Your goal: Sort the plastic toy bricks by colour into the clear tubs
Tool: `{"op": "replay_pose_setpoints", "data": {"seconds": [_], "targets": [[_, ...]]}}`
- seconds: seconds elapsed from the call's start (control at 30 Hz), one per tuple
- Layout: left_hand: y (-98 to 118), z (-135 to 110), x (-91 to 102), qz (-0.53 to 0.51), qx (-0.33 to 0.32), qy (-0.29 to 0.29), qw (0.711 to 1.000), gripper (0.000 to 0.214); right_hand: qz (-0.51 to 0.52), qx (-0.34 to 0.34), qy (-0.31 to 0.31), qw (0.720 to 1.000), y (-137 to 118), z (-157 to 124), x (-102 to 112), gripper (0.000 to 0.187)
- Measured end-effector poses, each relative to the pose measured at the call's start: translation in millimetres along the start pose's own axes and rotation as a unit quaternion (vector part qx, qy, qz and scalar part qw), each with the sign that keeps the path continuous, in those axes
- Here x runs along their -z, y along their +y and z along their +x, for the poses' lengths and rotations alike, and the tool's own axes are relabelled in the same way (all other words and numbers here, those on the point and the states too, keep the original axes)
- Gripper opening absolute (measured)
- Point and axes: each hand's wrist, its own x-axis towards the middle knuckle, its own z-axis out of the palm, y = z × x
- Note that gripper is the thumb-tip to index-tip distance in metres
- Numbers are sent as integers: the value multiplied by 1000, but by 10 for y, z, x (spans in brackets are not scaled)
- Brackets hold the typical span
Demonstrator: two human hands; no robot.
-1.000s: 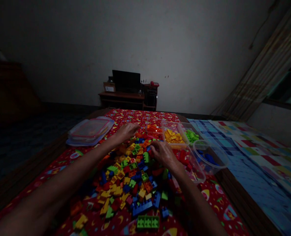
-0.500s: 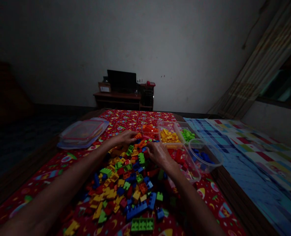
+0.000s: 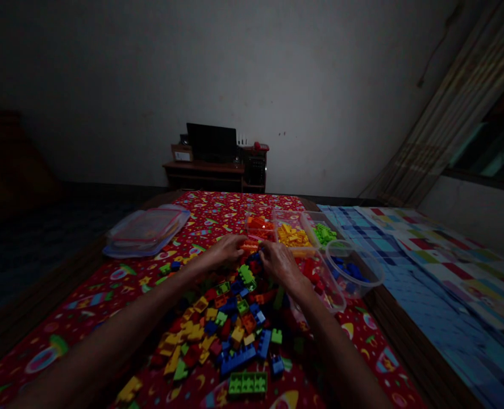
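Note:
A heap of coloured toy bricks (image 3: 226, 324) lies on a red patterned cloth (image 3: 107, 284). My left hand (image 3: 226, 251) rests palm down on the far edge of the heap, its fingers curled over orange bricks. My right hand (image 3: 279, 262) is close beside it, fingers bent down into the bricks; what they grip is hidden. Just beyond stand clear tubs with orange bricks (image 3: 260, 225), yellow bricks (image 3: 292, 234) and green bricks (image 3: 324, 233). To the right are a tub of red bricks (image 3: 320, 275) and a round tub of blue bricks (image 3: 354, 270).
A stack of clear lids (image 3: 145, 230) lies at the far left of the cloth. A green flat brick (image 3: 246, 384) lies nearest me. A chequered blue mat (image 3: 426, 295) runs along the right. A low desk with a dark screen (image 3: 213, 153) stands against the back wall.
My left hand has drawn back and to the right along the heap's far edge. Both hands have come together near the orange tub. The camera view has shifted slightly.

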Motion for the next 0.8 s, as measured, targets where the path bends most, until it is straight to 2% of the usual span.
{"op": "replay_pose_setpoints", "data": {"seconds": [0.07, 0.13, 0.27, 0.43, 0.57, 0.63, 0.8], "targets": [[41, -61, 53, -16, -8, 4, 1000, 35, 30, 39, 36, 998, 19, 6, -58, 42], [110, -143, 85, -33, -13, 22, 999, 45, 63, 93, 45, 993, 16, 7, -105, 55], [259, -350, 95, -56, 28, 50, 997, 58, 113, 134, -12, 984, -82, -25, -81, 64], [295, -586, 70, -105, 59, 73, 990, 64, 177, 136, -57, 973, -242, -87, -5, 42], [216, -710, 103, -118, 52, 65, 990, 61, 167, 114, -63, 977, -218, -88, -23, 29], [158, -764, 186, -126, 54, 73, 988, 55, 167, 95, -55, 980, -161, -74, -12, 27], [-5, -903, 476, -135, 83, 141, 977, 44, 182, 22, -10, 983, 19, -18, 99, 21]]}}
